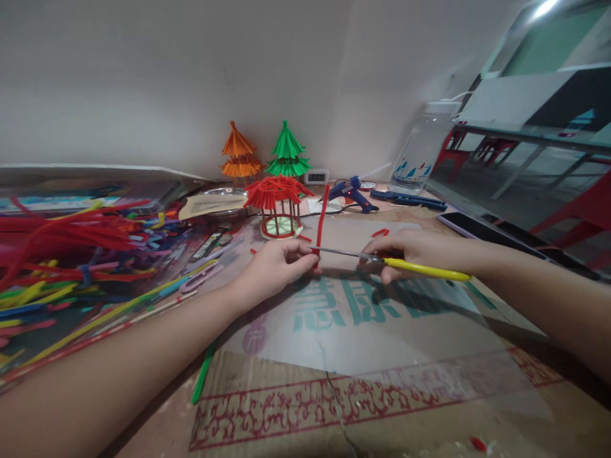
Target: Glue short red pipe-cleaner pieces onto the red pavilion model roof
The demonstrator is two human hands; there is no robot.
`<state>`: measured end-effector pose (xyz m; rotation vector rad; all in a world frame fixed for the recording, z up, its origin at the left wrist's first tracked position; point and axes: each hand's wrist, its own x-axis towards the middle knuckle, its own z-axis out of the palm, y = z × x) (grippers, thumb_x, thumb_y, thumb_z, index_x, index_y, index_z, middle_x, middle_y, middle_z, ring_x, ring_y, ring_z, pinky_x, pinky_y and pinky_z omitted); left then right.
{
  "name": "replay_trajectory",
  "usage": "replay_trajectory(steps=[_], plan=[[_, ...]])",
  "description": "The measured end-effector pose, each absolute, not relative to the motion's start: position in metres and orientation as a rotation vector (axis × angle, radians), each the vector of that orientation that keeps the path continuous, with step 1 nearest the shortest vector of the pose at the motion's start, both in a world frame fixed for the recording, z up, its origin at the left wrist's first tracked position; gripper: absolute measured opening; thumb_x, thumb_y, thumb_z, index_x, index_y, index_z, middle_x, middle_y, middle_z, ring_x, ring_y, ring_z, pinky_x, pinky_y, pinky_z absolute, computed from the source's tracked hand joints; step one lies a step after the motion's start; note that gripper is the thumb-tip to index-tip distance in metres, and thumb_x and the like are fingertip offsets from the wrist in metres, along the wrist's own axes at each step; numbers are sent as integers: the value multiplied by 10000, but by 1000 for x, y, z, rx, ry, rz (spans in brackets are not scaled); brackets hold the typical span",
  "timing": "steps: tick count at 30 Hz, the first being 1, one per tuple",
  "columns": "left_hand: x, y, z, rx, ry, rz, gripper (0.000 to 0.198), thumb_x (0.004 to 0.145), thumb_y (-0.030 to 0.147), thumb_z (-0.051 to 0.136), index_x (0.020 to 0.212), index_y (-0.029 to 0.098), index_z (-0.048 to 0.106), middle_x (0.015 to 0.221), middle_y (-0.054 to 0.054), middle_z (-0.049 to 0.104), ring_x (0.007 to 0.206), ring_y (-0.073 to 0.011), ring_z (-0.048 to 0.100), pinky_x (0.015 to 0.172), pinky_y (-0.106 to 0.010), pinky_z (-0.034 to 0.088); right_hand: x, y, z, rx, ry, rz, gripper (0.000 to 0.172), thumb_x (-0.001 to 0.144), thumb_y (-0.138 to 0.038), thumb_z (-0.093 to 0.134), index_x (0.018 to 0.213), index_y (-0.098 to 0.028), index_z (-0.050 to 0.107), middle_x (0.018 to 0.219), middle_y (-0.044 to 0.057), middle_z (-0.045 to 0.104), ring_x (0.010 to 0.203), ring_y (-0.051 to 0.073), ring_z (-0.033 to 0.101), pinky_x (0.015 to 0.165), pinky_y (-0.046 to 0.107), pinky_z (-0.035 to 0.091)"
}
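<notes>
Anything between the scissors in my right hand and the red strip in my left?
Nothing visible: the blades of the yellow-handled scissors in the right hand cross the red strip in this view. The left hand pinches it close by, so your fingers are nearest the blades.

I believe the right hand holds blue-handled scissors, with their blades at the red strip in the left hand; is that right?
Not quite: the head view shows yellow-handled scissors, not blue-handled ones. The right hand does hold them, with their blades at the red strip in the left hand.
</notes>
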<state>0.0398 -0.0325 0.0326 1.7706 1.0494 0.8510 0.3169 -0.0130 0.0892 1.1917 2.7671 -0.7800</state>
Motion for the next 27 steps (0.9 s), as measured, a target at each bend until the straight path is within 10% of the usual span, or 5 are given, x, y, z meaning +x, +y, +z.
replay_trajectory(steps=[27], plan=[[40, -34, 34, 1757, 1068, 837, 166, 868, 288, 601, 774, 160, 651, 783, -36, 755, 717, -141, 683, 720, -250, 516, 319, -13, 88, 1137, 2787, -681, 435, 869, -604, 595, 1012, -204, 692, 827, 36, 657, 723, 195, 579, 621, 278, 379]])
